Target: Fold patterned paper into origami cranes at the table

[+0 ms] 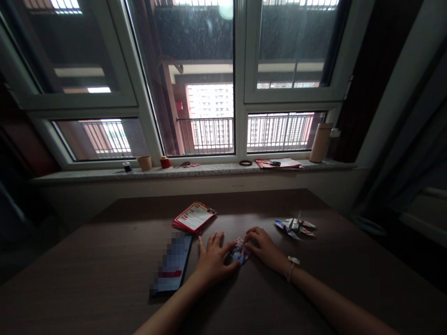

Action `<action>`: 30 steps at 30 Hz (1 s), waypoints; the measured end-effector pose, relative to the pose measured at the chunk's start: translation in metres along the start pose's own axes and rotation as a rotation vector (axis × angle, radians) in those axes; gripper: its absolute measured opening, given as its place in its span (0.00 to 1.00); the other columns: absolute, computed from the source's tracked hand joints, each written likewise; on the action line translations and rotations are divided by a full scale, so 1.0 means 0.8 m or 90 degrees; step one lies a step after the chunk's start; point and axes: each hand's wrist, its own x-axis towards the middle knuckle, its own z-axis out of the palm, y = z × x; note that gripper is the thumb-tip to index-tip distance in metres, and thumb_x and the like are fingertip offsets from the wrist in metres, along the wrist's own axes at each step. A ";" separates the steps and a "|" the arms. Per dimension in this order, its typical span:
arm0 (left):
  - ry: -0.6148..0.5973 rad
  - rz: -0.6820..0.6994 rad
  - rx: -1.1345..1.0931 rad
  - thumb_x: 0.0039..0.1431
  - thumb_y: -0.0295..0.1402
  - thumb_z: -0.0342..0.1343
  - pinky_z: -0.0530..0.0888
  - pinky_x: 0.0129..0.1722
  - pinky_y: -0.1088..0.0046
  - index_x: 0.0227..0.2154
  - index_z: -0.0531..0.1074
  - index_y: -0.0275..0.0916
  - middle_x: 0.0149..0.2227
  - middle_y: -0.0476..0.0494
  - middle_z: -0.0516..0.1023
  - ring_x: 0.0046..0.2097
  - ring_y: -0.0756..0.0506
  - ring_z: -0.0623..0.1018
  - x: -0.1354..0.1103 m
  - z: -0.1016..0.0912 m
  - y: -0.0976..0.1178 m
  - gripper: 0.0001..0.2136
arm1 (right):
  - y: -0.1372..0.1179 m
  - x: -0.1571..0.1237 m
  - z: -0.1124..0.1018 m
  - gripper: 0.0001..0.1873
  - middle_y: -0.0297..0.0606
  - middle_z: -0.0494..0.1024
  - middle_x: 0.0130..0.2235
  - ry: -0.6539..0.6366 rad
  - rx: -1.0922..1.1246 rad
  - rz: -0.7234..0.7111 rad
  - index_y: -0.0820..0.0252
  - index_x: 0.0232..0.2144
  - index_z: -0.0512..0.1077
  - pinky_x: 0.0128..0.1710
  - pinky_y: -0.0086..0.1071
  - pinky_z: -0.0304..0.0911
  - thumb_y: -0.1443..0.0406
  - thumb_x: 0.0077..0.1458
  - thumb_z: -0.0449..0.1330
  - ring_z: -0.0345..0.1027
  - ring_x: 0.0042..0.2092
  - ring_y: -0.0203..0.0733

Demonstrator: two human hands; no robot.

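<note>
A small piece of folded, patterned paper [239, 252], bluish and pink, lies on the table between my hands. The index finger and thumb of my left hand [217, 255] press on its left side, while the other fingers spread over the tabletop. My right hand [263, 247], with a bracelet at the wrist, grips the paper's right edge with bent fingertips. The fingers partly cover the paper, so its exact folds cannot be made out.
Left of my hands lie a phone [174, 267] and a stack of red-edged printed sheets [195, 217]. Folded paper cranes [296, 227] sit to the right on the brown table [104, 260]. A tan bottle [320, 143], a paper cup [144, 163] and scissors [274, 163] are on the windowsill.
</note>
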 end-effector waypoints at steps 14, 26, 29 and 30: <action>-0.009 -0.020 0.014 0.54 0.58 0.51 0.33 0.59 0.32 0.58 0.62 0.66 0.67 0.41 0.56 0.68 0.31 0.51 -0.002 0.000 0.004 0.27 | 0.008 0.009 0.007 0.09 0.40 0.69 0.49 -0.012 -0.043 0.071 0.52 0.36 0.77 0.58 0.43 0.55 0.57 0.55 0.61 0.58 0.56 0.48; -0.023 -0.019 0.009 0.54 0.56 0.52 0.33 0.59 0.32 0.58 0.61 0.66 0.68 0.43 0.55 0.68 0.31 0.50 0.000 0.000 0.004 0.27 | -0.003 0.004 0.010 0.08 0.41 0.68 0.49 0.019 -0.072 0.083 0.54 0.35 0.76 0.58 0.44 0.54 0.59 0.57 0.58 0.57 0.56 0.50; -0.022 -0.020 0.006 0.54 0.56 0.52 0.33 0.59 0.32 0.58 0.61 0.66 0.68 0.44 0.55 0.68 0.31 0.50 0.000 -0.002 0.006 0.27 | -0.005 0.005 0.010 0.08 0.41 0.68 0.49 0.020 -0.066 0.098 0.54 0.35 0.76 0.58 0.44 0.54 0.60 0.56 0.59 0.57 0.56 0.50; -0.022 -0.021 0.007 0.54 0.56 0.52 0.33 0.59 0.32 0.58 0.61 0.66 0.68 0.44 0.55 0.68 0.31 0.50 -0.001 -0.002 0.006 0.27 | -0.005 0.005 0.010 0.07 0.41 0.68 0.49 0.018 -0.060 0.099 0.53 0.35 0.76 0.58 0.43 0.54 0.60 0.56 0.59 0.58 0.55 0.49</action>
